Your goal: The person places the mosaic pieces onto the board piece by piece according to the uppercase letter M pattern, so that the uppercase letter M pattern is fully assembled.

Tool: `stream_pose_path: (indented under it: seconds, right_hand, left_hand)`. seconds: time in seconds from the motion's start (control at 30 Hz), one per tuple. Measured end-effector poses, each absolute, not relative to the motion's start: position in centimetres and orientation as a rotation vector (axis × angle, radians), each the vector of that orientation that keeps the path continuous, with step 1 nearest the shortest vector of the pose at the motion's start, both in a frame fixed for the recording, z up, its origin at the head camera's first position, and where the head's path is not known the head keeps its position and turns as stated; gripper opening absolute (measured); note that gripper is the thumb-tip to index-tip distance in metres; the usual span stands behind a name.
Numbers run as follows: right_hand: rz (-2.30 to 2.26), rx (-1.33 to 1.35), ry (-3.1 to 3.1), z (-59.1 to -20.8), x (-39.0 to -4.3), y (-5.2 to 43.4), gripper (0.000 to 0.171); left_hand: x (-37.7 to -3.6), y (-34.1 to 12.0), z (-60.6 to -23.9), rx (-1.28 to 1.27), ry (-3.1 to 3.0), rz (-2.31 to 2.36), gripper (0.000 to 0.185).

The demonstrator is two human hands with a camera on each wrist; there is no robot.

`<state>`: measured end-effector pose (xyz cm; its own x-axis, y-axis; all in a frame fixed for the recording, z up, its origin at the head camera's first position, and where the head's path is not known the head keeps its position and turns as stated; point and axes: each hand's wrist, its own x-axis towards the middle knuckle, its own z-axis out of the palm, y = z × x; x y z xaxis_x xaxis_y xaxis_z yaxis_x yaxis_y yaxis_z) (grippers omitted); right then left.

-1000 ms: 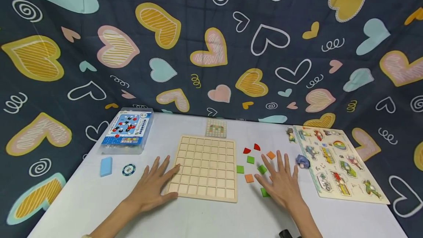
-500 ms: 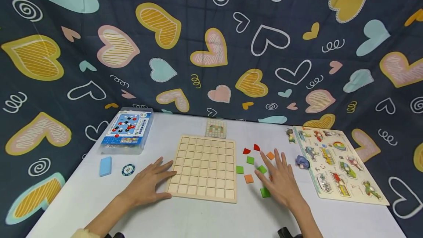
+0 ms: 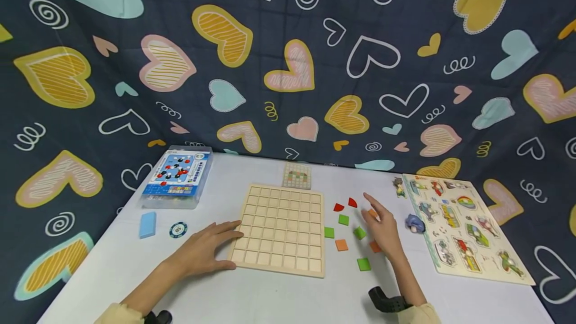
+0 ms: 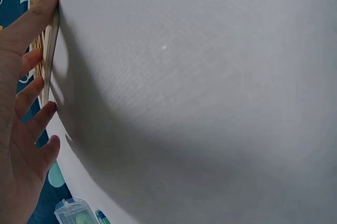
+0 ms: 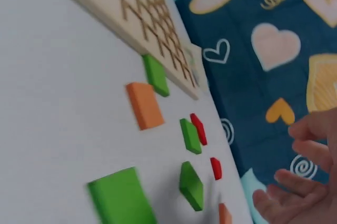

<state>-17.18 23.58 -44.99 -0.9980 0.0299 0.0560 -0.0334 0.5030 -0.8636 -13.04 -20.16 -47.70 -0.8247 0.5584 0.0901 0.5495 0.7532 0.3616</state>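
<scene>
Shifted since half a second ago: right hand (image 3: 382,226), now turned among the coloured tiles, fingers bent. Entries as seen from where I stand, by size:

White-covered table (image 3: 279,299): one.
Picture puzzle board (image 3: 488,253): along the table's right edge.
Wooden grid board (image 3: 282,231): mid-table.
Clear box with molecular-model label (image 3: 177,176): far left corner.
Hands, two: left hand (image 3: 204,250) touching the grid board's left edge, fingers parted; right hand's fingertips apart, clamped on nothing.
Pattern card (image 3: 297,175): near the far edge.
Blue block (image 3: 147,225): toward the left edge.
Figurines (image 3: 415,223), two: beside the puzzle.
Poker-style chip (image 3: 178,229): right of the block.
Square tiles (image 3: 342,245), four green, three orange: right of the grid board.
Red wedges (image 3: 339,207), two: beyond the tiles.
</scene>
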Motion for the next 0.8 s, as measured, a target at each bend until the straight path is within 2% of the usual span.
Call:
stream_pose_path:
  seconds: [0.13, 0.57, 0.8]
  right_hand:
    - [1.636, -0.078, -2.622, -45.2, -18.9, 24.2, 0.044]
    - [1.816, 0.099, -2.694, -46.8, -20.8, 25.1, 0.043]
    - [1.74, -0.02, -2.73, -46.6, -22.0, 24.5, 0.048]
  left_hand:
    - [-13.1, -20.2, -47.6, 0.895, 2.91, 0.598, 0.067]
    - [-13.0, -20.3, -47.8, 0.869, 2.889, 0.619, 0.068]
    - [-13.1, -20.3, -47.8, 0.879, 2.901, 0.617, 0.067]
